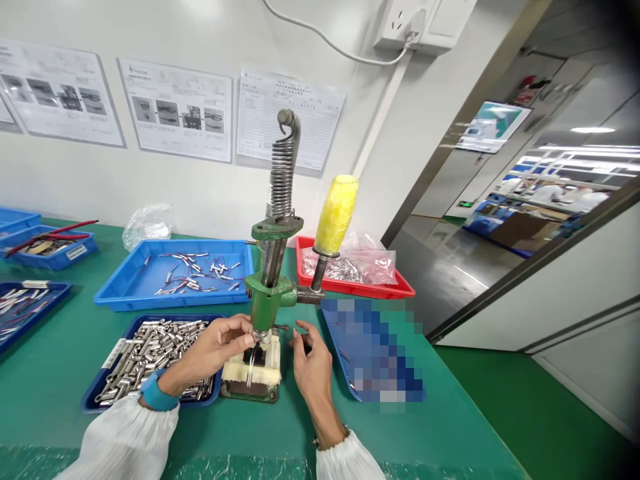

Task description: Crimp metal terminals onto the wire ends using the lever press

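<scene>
A green hand-lever press with a coil spring and a yellow-wrapped handle stands in front of me. My left hand is at the lower end of its ram, thumb and fingers closed in a pinch; what they grip is hard to make out. Just below those fingertips, a slim silvery piece with thin wires lies over the press base. To the right of the base is my right hand, its fingers curled and thumb close to the index fingertip. Anything between them is too small to name.
Left of the press, a dark blue tray holds many metal tubes. Behind it, a blue tray contains wired pieces. A red tray with plastic bags sits behind the handle. A partly pixelated blue tray lies on the right.
</scene>
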Action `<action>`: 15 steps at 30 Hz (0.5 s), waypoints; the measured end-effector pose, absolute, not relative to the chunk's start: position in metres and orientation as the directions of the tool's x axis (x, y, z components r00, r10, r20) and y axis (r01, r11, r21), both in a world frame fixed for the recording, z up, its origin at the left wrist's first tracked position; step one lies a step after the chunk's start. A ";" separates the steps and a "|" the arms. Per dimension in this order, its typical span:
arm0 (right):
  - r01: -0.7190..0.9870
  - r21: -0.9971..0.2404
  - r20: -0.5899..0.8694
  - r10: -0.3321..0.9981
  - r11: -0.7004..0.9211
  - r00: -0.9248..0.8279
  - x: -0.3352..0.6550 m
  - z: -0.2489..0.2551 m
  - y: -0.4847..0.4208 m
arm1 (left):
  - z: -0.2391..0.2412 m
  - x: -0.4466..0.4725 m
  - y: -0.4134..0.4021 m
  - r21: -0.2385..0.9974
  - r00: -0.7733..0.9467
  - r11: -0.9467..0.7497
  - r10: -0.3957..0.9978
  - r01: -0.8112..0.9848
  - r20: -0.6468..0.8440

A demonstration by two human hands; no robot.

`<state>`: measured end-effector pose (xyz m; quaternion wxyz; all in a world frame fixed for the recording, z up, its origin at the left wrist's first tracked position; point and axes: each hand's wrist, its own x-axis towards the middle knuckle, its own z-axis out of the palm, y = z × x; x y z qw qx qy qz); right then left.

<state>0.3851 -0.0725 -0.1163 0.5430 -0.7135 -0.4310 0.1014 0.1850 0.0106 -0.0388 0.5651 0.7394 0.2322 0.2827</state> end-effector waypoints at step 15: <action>0.506 -0.857 0.268 0.756 -0.097 0.598 0.387 -0.116 -0.072 | -0.062 0.084 -0.054 0.770 0.201 -0.544 0.839 0.333 0.506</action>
